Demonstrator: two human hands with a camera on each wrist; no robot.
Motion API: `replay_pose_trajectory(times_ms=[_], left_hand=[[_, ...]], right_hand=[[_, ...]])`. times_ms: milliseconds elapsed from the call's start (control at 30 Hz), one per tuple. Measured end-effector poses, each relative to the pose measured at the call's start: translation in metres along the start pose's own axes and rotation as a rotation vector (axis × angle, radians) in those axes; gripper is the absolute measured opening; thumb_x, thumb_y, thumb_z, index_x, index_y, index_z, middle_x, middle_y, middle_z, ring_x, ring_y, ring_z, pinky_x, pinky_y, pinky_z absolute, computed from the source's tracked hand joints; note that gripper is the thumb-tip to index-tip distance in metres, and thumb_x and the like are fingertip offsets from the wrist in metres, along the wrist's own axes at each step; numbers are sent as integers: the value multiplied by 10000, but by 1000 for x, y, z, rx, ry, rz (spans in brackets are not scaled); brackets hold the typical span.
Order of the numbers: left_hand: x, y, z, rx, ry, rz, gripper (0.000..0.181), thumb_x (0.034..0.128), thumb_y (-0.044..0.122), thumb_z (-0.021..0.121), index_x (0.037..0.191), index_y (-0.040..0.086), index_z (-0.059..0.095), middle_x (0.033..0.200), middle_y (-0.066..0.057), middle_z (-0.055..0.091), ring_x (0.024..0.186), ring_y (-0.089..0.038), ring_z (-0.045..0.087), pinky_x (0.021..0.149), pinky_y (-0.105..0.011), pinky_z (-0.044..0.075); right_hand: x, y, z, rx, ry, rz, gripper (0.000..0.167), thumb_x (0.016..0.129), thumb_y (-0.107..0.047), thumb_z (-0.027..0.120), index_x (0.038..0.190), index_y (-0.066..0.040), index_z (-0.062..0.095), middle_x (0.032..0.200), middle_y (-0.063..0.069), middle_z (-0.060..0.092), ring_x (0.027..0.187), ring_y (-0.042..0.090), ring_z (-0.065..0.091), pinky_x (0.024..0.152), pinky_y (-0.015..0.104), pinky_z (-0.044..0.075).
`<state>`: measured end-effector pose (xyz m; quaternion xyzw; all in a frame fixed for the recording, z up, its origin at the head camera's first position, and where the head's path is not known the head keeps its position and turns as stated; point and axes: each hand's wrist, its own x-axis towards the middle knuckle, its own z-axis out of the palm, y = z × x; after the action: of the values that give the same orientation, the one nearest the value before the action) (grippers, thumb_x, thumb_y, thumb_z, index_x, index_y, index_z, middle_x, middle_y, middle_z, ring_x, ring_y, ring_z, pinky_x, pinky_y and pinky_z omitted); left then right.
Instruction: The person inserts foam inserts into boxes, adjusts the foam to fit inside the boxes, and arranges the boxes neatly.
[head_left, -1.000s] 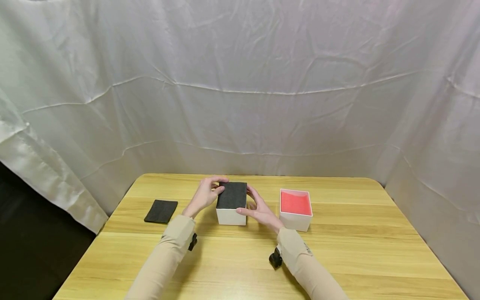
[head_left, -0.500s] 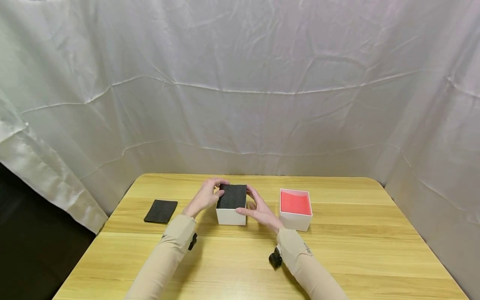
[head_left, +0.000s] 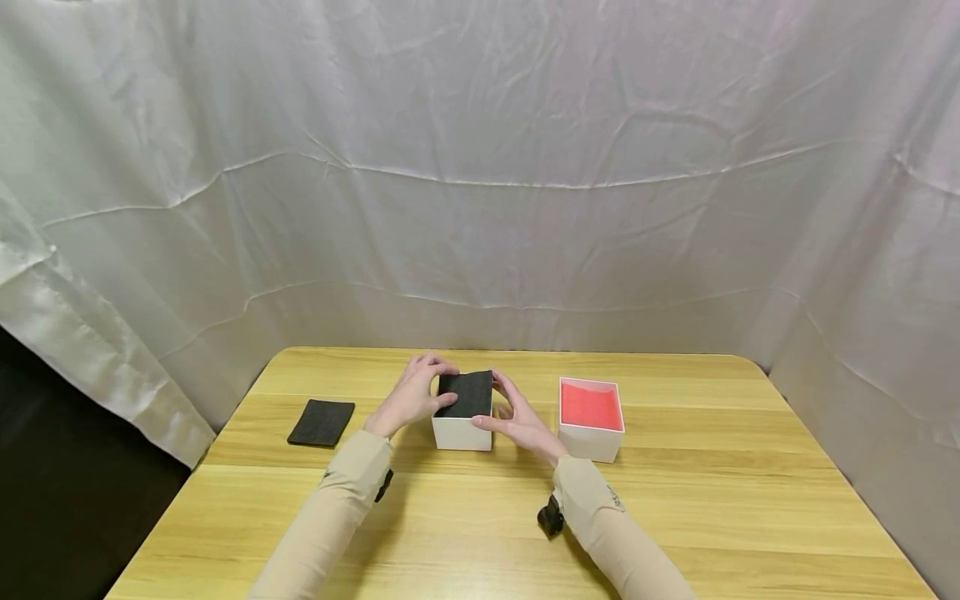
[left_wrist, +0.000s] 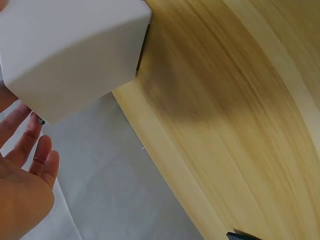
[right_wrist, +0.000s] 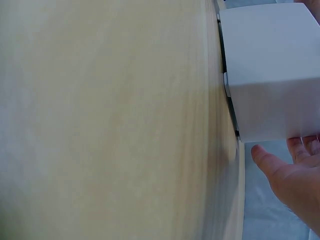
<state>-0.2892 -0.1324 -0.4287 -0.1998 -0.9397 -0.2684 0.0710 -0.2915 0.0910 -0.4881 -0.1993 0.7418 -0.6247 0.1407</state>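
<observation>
A white square box (head_left: 462,435) stands mid-table with a thin black pad (head_left: 472,392) over its open top. My left hand (head_left: 407,398) is at the box's left side, thumb on the pad and fingers at its far left edge, pinching it. My right hand (head_left: 525,422) holds the box from the right, thumb at the front corner and fingers behind. Both wrist views show the box's white walls (left_wrist: 75,60); most of the pad is hidden there. In the right wrist view the thumb (right_wrist: 265,159) lies close to the box's edge.
Another black square pad (head_left: 322,422) lies flat on the wooden table (head_left: 480,533) at the left. To the right stands a second white box (head_left: 591,443) with a red surface (head_left: 592,406) inside. Pale curtains (head_left: 480,233) hang behind the table.
The pad's far edge has come down and nearer, and now looks uneven. My left hand's thumb has slid right over the pad. The right hand and the box have stayed put.
</observation>
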Motion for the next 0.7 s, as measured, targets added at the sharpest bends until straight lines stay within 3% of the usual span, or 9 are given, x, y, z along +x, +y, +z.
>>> replay_pose_trajectory(times_ms=[200,367,467,700], left_hand=[[-2,0,1,25,-9,27,348,895,145,764,1214,23,700,1235,-147,639,1190,-337,516,1030,-510,447],[0,3,2,19,-26,111,347,897,130,758,1208,-14,701,1248,-172,682,1215,-358,593,1061,-513,470],[2,5,1,-6,-64,148,375,900,112,752,1240,-31,682,1266,-195,692,1221,-362,627,1060,-497,494],[4,3,2,-111,-142,149,386,924,107,721,1282,-24,661,1302,-199,678,1216,-357,648,1018,-485,531]], right_hand=[[1,0,0,2,-2,5,951,908,-228,755,1627,-172,136,1692,114,171,1578,310,142,1260,566,178],[1,0,0,1,-3,-2,942,915,-206,745,1626,-151,130,1691,132,167,1579,321,136,1258,572,178],[1,0,0,8,-7,1,933,917,-188,741,1626,-173,136,1693,127,166,1581,311,135,1261,563,179],[1,-2,0,12,-11,3,941,917,-178,739,1628,-152,123,1693,134,161,1582,317,126,1259,569,179]])
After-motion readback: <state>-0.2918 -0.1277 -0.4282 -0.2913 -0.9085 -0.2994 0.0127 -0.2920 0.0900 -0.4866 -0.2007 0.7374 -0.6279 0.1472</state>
